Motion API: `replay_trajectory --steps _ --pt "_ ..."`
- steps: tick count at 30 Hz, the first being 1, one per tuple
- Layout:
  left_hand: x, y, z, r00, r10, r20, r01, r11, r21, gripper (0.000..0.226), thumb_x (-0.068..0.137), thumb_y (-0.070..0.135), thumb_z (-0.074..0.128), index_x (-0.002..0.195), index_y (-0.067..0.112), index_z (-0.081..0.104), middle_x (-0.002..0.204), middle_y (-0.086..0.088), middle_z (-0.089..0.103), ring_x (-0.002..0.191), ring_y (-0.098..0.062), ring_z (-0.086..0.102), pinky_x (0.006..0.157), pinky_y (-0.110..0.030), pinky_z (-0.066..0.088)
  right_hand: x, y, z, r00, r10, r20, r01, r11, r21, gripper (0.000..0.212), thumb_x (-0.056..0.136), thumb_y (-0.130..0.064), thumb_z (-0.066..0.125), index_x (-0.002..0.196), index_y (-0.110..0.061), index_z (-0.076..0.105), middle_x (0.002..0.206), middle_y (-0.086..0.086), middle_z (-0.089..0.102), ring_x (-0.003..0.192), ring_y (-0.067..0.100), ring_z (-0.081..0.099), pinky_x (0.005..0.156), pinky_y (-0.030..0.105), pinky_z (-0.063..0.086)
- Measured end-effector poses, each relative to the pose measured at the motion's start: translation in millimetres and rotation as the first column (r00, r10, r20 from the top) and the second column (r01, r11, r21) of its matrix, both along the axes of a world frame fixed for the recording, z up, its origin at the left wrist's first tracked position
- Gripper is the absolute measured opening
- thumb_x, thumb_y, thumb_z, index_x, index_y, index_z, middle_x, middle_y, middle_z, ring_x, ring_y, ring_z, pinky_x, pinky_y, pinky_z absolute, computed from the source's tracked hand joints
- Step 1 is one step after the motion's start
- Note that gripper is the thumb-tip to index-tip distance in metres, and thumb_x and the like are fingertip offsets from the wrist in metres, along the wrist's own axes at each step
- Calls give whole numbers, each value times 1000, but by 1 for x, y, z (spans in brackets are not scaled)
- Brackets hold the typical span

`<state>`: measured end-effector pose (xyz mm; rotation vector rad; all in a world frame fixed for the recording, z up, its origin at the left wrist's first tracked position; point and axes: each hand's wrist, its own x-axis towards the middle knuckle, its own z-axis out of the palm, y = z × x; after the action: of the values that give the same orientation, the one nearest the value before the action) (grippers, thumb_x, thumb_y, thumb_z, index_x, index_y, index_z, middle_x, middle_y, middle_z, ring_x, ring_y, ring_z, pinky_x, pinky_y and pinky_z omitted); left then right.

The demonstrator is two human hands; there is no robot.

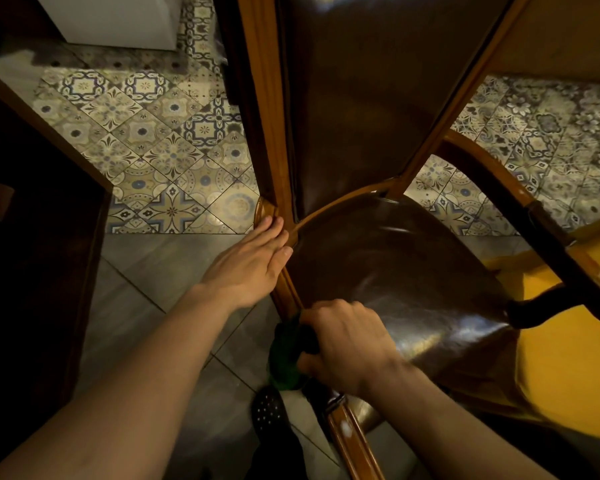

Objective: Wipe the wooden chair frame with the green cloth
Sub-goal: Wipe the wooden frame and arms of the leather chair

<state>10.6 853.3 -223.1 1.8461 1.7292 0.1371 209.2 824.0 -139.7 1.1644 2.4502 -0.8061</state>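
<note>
The wooden chair frame [267,109] surrounds a dark brown leather back and seat [395,265], seen from above. My left hand [250,265] lies flat, fingers together, on the frame's left rail where seat and back meet. My right hand [343,344] is closed around the green cloth [284,358] and presses it against the left seat rail near the chair's front corner. Most of the cloth is hidden under my fingers.
Patterned tiles [160,147] cover the floor behind the chair, plain grey tiles lie under my arms. Dark wooden furniture [42,237] stands at the left. A curved armrest [534,216] and a yellow surface [568,358] are at the right. My dark shoe [269,410] is below the cloth.
</note>
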Motion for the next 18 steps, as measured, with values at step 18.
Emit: replay_trajectory --steps 18 --pt "124 -141 2 967 -247 62 237 961 142 64 101 48 3 154 23 29 164 9 20 149 3 -3 122 -27 -4 83 -158 -38 989 -126 -75 137 977 164 63 91 -25 56 151 -25 35 164 1 25 152 39 13 113 54 36"
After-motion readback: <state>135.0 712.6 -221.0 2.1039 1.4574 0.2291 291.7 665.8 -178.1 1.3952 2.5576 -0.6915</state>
